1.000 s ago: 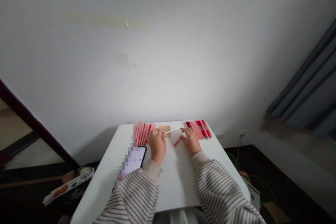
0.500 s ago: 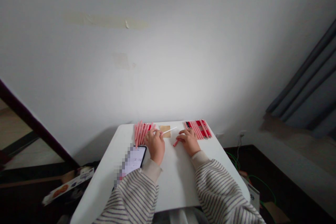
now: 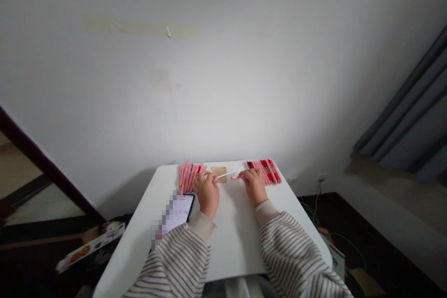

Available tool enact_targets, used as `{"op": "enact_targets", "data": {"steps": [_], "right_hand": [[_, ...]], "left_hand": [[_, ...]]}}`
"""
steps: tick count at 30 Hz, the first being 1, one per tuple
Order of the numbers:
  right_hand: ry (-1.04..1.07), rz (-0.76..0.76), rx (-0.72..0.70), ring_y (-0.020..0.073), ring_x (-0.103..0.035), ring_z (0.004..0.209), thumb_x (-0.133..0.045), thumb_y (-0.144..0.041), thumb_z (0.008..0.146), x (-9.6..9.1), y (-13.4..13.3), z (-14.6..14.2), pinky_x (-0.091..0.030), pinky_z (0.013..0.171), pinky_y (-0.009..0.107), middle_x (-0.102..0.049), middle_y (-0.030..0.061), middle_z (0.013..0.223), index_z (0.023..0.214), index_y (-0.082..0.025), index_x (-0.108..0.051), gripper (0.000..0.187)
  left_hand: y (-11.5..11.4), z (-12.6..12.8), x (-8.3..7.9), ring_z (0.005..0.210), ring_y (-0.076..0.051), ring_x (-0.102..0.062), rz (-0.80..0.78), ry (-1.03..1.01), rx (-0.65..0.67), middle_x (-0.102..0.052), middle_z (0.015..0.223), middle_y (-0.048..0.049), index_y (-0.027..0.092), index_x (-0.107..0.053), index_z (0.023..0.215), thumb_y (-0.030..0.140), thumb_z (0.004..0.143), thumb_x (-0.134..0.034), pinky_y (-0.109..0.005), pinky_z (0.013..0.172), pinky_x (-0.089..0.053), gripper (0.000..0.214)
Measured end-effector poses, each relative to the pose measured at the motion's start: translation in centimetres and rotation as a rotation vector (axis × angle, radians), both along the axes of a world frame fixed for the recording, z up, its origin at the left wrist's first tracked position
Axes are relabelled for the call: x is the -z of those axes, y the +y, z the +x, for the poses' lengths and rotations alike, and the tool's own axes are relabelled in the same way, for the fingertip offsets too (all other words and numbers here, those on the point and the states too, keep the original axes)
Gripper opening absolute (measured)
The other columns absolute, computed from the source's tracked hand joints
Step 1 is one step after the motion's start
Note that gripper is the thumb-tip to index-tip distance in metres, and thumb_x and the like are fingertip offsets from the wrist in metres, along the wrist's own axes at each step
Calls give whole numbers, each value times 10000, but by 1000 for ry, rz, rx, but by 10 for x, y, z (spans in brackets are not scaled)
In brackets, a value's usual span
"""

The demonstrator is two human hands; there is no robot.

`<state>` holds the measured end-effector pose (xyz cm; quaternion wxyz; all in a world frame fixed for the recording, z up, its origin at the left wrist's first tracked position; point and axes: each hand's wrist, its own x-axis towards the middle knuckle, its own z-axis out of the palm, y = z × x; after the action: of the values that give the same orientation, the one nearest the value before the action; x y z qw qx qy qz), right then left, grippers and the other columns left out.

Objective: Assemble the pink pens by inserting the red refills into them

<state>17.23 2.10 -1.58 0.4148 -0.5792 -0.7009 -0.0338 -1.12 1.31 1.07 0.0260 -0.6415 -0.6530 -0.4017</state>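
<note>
My left hand point(image 3: 206, 192) is closed, fingers pinched around a thin white pen refill point(image 3: 226, 174) that points right and slightly up. Opposite it, my right hand point(image 3: 255, 185) is closed on a short pink pen barrel point(image 3: 236, 177), its end facing the refill's tip with a small gap. Part of the barrel is hidden behind the fingers. A row of pink pens point(image 3: 188, 177) lies just beyond my left hand. Another row of pink and red pens point(image 3: 267, 171) lies beyond my right hand.
A tan square point(image 3: 219, 170) lies on the white table point(image 3: 233, 242) between the two rows. Left of my left wrist is a phone point(image 3: 178, 212) with a lit screen. The wall point(image 3: 223, 102) rises behind the table. Green cables point(image 3: 310, 213) run on the floor at right.
My right hand has turned the pink barrel from slanting down-left to nearly level and raised it towards the refill's tip. My left hand has hardly moved.
</note>
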Motion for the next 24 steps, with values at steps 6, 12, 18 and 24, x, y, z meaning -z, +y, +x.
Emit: {"op": "enact_targets", "data": {"steps": [6,12,18,24], "right_hand": [[43,70,128,235,-413,986,-428,-266,932,4,3,6,-309,880,375,-642,58,976,971,-257,-691,266],[27,89,251,253,-389,1007,-446,-275,919,6,4,9,-275,873,395,-632,72,978,983,-257,-690,253],[15,66,284,264,-388,1021,-457,-266,905,7,4,10,-269,869,408,-622,81,966,985,-260,-688,244],[18,67,250,261,-389,1016,-460,-269,904,7,2,8,-271,843,400,-628,72,985,955,-277,-693,239]], "left_hand": [[0,0,1,1038,-242,-514,-21,-21,-8,-600,1040,-69,227,-669,845,193,822,-517,-430,916,-360,157],[2,-1,3,1041,-243,-506,-22,-28,-18,-595,1046,-74,225,-672,852,198,828,-506,-429,910,-349,170],[-1,0,-1,1056,-247,-498,-35,-18,-25,-599,1057,-69,238,-674,851,209,835,-506,-438,922,-338,172],[-1,0,1,1049,-241,-502,-6,-27,-4,-596,1058,-70,240,-681,849,212,836,-510,-434,923,-335,174]]}}
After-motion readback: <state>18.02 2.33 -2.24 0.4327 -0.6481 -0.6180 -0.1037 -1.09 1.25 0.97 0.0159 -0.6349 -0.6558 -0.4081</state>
